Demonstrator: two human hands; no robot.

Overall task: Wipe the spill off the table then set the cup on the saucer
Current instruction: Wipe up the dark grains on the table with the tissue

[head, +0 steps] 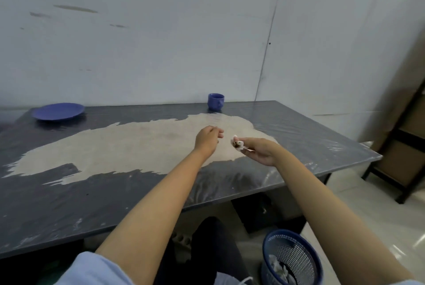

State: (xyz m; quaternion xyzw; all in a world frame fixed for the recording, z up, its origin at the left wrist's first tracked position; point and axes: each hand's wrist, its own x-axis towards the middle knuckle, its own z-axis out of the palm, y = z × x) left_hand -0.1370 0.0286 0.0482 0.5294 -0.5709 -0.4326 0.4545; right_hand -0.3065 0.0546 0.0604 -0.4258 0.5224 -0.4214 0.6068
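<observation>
A blue cup (215, 101) stands upright at the far edge of the dark table (310, 137), right of centre. A blue saucer (58, 111) lies at the far left, well apart from the cup. My right hand (259, 150) pinches a small crumpled white tissue (238, 144) with a brown stain, held just above the table's middle. My left hand (208, 138) hovers close to the left of the tissue, fingers loosely curled and holding nothing. No wet spill shows on the surface near my hands.
A large pale worn patch (128, 147) spreads across the table top. On the floor at lower right stands a blue mesh wastebasket (291, 259) with used tissues inside. A dark shelf frame (404, 147) is at the right. A wall runs behind the table.
</observation>
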